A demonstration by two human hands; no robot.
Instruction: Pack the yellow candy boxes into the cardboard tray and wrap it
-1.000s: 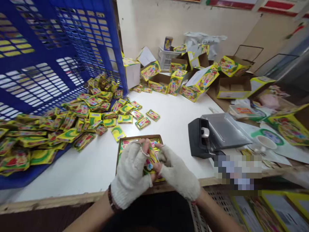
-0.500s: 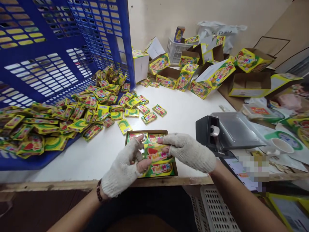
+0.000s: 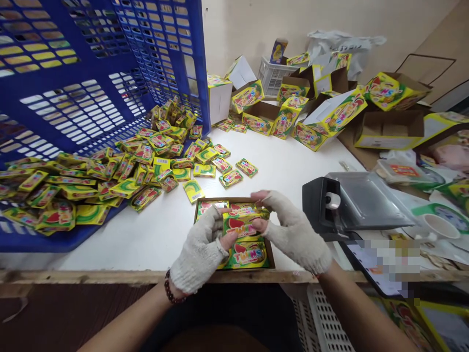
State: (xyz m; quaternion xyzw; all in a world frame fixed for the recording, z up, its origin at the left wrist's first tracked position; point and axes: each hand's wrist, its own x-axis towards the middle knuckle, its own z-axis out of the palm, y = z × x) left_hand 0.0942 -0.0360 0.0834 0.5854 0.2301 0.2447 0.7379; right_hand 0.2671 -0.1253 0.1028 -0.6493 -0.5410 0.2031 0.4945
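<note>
Left hand (image 3: 200, 249) and right hand (image 3: 293, 234), I note, gripping one packet (image 3: 240, 226) between them, over an open carton (image 3: 270, 254), blue crate (image 3: 201, 88) of loose packets (image 3: 126, 171) at left.

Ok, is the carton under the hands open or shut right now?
Open: the carton has no flap across its visible top, and colourful packs show inside its brown walls.

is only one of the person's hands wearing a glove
No, the left hand and the right hand each wear an off-white knitted glove.
</note>
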